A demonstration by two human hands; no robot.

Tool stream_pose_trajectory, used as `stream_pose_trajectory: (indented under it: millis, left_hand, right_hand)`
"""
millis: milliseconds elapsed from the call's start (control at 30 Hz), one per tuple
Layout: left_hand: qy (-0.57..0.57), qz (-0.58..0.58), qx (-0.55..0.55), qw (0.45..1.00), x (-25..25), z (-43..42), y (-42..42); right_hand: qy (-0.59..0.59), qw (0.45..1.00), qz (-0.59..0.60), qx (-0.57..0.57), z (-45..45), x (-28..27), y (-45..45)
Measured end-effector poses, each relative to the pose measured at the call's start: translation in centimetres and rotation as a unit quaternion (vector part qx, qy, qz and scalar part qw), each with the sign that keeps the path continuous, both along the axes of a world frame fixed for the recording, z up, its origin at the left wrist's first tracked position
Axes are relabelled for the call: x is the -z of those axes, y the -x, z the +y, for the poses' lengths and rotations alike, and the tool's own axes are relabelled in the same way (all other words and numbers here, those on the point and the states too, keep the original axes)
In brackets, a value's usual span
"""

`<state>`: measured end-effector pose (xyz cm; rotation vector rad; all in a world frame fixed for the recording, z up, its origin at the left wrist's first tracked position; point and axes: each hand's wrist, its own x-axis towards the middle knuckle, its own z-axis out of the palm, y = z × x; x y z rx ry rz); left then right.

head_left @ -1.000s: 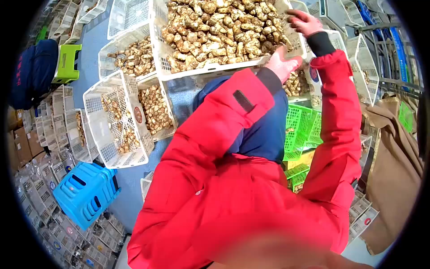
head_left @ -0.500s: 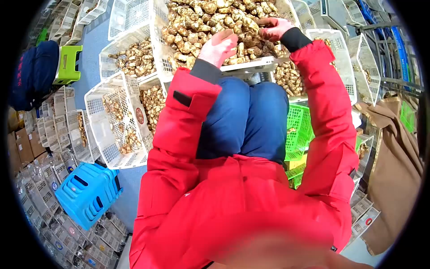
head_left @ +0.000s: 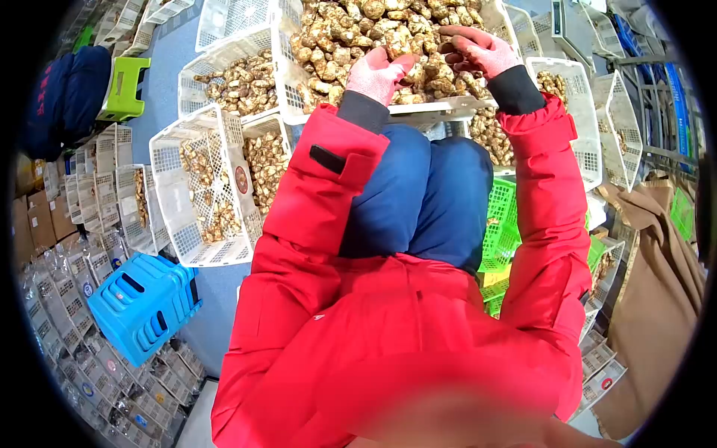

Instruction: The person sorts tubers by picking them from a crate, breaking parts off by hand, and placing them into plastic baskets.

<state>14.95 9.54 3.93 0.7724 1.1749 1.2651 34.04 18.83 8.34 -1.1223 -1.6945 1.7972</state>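
A heap of stubby cream-and-brown mushrooms (head_left: pixel 351 41) fills the large white crate (head_left: pixel 287 75) in front of my knees. My left hand (head_left: pixel 379 75), in a pinkish glove with darker fingertips, is over the near part of the heap with thumb and fingers apart. To its right, my right hand (head_left: pixel 485 54), gloved the same way, reaches in from the crate's right side. Its fingers are stretched out over the mushrooms and parted. I see nothing held in either hand, though the undersides of the fingers are hidden.
White baskets of mushrooms stand on the left (head_left: pixel 202 187) and right (head_left: pixel 571 112). Green baskets (head_left: pixel 502 224) are beside my right knee. A blue plastic stool (head_left: pixel 142 306), a green stool (head_left: pixel 125 89) and a brown cloth (head_left: pixel 657 299) lie further out.
The view has shifted, so the crates sit a little further right. My left hand's thumb and fingers have spread apart, and my right hand's fingers reach out over the heap.
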Motion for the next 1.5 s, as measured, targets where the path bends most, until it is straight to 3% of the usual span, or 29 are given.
stream_pose_trajectory:
  millis: [33,67,167,200,367,433,500,700,733,833,867,967,1100,1167,1233,1267,1300,1400,1433,1500]
  left_hand:
    - [0.003,0.041,0.005,0.999,0.5,0.1,0.2]
    - [-0.082,-0.174,-0.009,0.981,1.3,0.0,0.2]
    - [-0.028,-0.091,-0.023,0.995,0.2,-0.4,-0.2]
    - [-0.002,0.051,0.006,0.999,-0.7,-0.5,0.3]
    - [-0.051,0.247,-0.04,0.967,-0.7,-1.1,-0.1]
    - [-0.08,0.305,-0.044,0.948,0.5,-1.0,-0.1]
    - [-0.047,0.277,-0.034,0.959,0.6,-1.0,-0.3]
    - [-0.038,0.251,-0.019,0.967,0.5,-1.4,0.0]
    - [-0.063,0.291,-0.027,0.954,-0.2,-1.7,0.1]
    - [-0.085,0.196,-0.029,0.977,1.4,-1.3,0.1]
    - [-0.044,0.054,-0.032,0.997,1.0,-1.2,-0.3]
    - [-0.075,0.133,-0.072,0.986,2.4,-1.2,-0.3]
    - [0.002,0.019,-0.022,1.0,-0.5,-2.2,0.1]
    - [-0.013,0.126,-0.023,0.992,-0.9,-2.5,0.4]
    - [-0.066,-0.013,-0.008,0.998,-0.6,-2.6,0.6]
    - [-0.092,-0.08,-0.007,0.992,-0.2,-2.7,1.1]
    - [-0.047,-0.062,0.009,0.997,0.7,-2.8,2.1]
    - [-0.086,-0.084,-0.053,0.991,-1.4,-6.5,3.9]
    - [-0.059,0.069,0.003,0.996,-0.6,-7.6,6.5]
    - [-0.04,0.009,-0.12,0.992,-0.9,-13.4,10.4]
  right_hand:
    - [0.005,1.0,-0.001,-0.008,0.0,0.2,0.0]
    - [0.01,1.0,-0.002,-0.016,0.0,0.3,0.1]
    - [0.02,0.999,0.008,-0.036,-0.2,0.6,0.5]
    - [0.025,0.999,0.019,-0.04,-0.3,0.7,0.7]
    - [0.019,0.986,0.128,-0.103,-1.1,0.4,1.8]
    - [-0.113,0.99,0.054,-0.063,-2.3,-0.7,3.1]
    - [-0.183,0.981,0.011,-0.055,-2.5,-0.4,3.9]
    - [-0.149,0.987,0.01,-0.062,-2.6,-0.7,4.5]
    - [-0.165,0.984,0.015,-0.062,-2.6,-0.8,4.5]
    - [-0.172,0.984,-0.006,-0.048,-3.3,-1.6,4.8]
    - [-0.17,0.984,-0.004,-0.045,-3.5,-1.7,4.9]
    - [-0.181,0.983,-0.011,-0.042,-3.1,-1.1,5.0]
    - [-0.171,0.985,0.011,-0.032,-3.6,-1.1,5.5]
    - [-0.084,0.996,0.01,-0.028,-3.2,-0.9,5.1]
    - [-0.073,0.99,0.119,-0.012,-3.5,-1.2,5.5]
    - [-0.099,0.989,0.107,-0.016,-3.1,-1.2,5.3]
    - [-0.072,0.99,0.123,-0.015,-3.0,-1.0,5.3]
    - [-0.021,0.998,0.063,-0.001,-3.0,-0.7,4.5]
    - [-0.02,0.999,0.034,0.003,-3.5,0.1,4.8]
    - [0.02,0.994,0.064,-0.089,-2.7,4.4,4.4]
